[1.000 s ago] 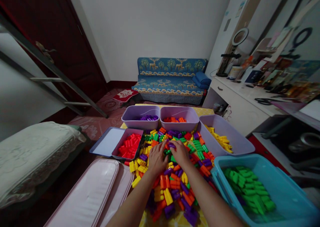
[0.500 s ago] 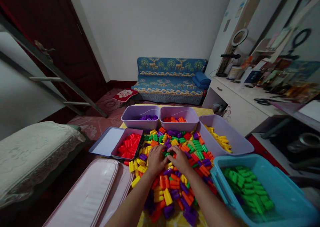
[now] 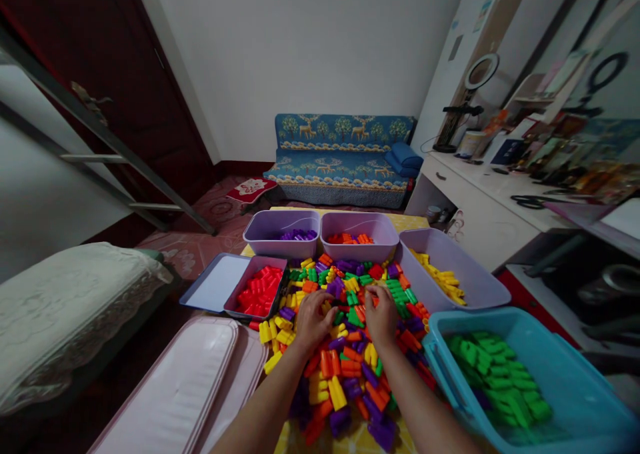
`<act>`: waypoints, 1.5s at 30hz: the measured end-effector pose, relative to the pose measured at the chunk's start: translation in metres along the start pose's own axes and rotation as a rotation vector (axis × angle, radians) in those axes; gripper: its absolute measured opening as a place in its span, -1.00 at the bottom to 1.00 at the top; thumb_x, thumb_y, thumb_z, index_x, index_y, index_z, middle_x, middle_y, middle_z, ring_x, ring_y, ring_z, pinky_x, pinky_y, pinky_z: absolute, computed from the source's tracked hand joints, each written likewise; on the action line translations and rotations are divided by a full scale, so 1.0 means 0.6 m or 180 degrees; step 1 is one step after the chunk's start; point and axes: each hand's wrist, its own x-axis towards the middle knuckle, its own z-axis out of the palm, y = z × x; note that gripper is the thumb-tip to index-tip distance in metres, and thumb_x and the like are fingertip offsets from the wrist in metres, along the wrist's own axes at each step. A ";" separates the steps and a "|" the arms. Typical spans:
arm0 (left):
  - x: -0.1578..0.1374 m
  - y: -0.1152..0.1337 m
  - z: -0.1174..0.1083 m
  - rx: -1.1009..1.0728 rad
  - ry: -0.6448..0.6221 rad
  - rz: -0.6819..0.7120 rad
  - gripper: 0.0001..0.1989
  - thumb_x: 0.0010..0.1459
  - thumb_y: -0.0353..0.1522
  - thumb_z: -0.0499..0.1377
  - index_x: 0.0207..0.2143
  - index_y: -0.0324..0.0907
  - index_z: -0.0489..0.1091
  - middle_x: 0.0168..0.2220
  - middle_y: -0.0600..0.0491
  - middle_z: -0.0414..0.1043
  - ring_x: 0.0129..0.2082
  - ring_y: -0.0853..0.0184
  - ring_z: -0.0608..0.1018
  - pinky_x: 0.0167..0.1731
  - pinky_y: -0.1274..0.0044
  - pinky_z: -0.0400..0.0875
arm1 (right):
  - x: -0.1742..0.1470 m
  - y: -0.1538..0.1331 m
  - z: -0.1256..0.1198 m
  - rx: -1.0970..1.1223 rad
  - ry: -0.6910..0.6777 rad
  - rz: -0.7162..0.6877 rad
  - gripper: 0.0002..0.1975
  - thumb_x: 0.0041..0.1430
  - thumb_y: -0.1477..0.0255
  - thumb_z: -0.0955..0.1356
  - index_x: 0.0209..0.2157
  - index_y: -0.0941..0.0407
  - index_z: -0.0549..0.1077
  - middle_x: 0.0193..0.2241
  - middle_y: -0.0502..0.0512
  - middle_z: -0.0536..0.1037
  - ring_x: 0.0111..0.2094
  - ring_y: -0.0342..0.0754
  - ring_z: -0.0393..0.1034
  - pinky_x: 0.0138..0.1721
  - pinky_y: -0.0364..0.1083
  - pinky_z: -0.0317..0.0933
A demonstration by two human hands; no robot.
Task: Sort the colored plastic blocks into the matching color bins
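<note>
A mixed heap of plastic building blocks (image 3: 336,391) in yellow, orange, purple, green and red covers the table in front of me. My left hand (image 3: 313,319) rests on the heap's middle, thumb apart from the curved fingers; no block shows clearly in it. To its right, my right hand (image 3: 382,315) is over the heap with fingertips bent down and drawn together. Whatever they may grip is hidden. Between the hands lie green blocks (image 3: 356,316) and orange ones.
Lilac bins hold purple blocks (image 3: 299,235), orange blocks (image 3: 350,239) and yellow blocks (image 3: 440,277). Red blocks (image 3: 260,289) fill a lidded box at left. A blue tub (image 3: 575,367) at right contains green blocks. Pale lids (image 3: 170,381) lie at front left.
My right hand has moved right, away from my left hand, and its fingers have drawn in. Green blocks between the hands are now uncovered. The left hand has hardly moved.
</note>
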 end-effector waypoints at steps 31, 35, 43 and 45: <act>0.159 0.005 -0.077 -0.2896 0.1451 -0.1700 -0.56 0.09 -0.41 0.18 0.05 -0.15 0.24 -0.34 0.06 0.48 -0.34 0.34 0.61 -0.25 0.48 0.53 | -0.024 0.033 -0.004 -0.1786 -0.1123 -0.0328 -0.55 0.27 0.14 0.23 0.06 0.06 0.43 0.23 0.21 0.30 0.29 0.16 0.01 0.25 0.30 -0.18; 0.239 -0.003 -0.111 -0.3230 0.1446 -0.2209 -0.49 0.08 -0.57 0.13 0.10 -0.19 0.19 -0.41 0.10 0.44 -0.43 0.42 0.59 -0.27 0.52 0.53 | -0.024 0.033 -0.002 -0.1829 -0.1200 -0.0310 -0.54 0.25 0.17 0.24 0.10 0.07 0.40 0.25 0.23 0.26 0.31 0.17 -0.01 0.25 0.33 -0.22; 0.264 -0.031 -0.119 -0.2890 0.1212 -0.2216 -0.68 0.07 -0.57 0.10 -0.09 -0.24 0.31 -0.42 0.05 0.44 -0.38 0.37 0.60 -0.25 0.48 0.53 | -0.022 0.024 -0.005 -0.1902 -0.1261 -0.0284 -0.55 0.26 0.19 0.24 0.10 0.07 0.39 0.25 0.23 0.26 0.30 0.16 0.01 0.26 0.33 -0.23; 0.245 -0.036 -0.109 -0.2640 0.1083 -0.2075 -0.75 0.04 -0.53 0.13 -0.18 -0.23 0.37 -0.41 0.03 0.47 -0.35 0.34 0.60 -0.24 0.45 0.53 | -0.023 0.025 -0.004 -0.1908 -0.1267 -0.0278 -0.55 0.25 0.19 0.24 0.10 0.07 0.39 0.25 0.23 0.26 0.30 0.16 0.01 0.26 0.33 -0.24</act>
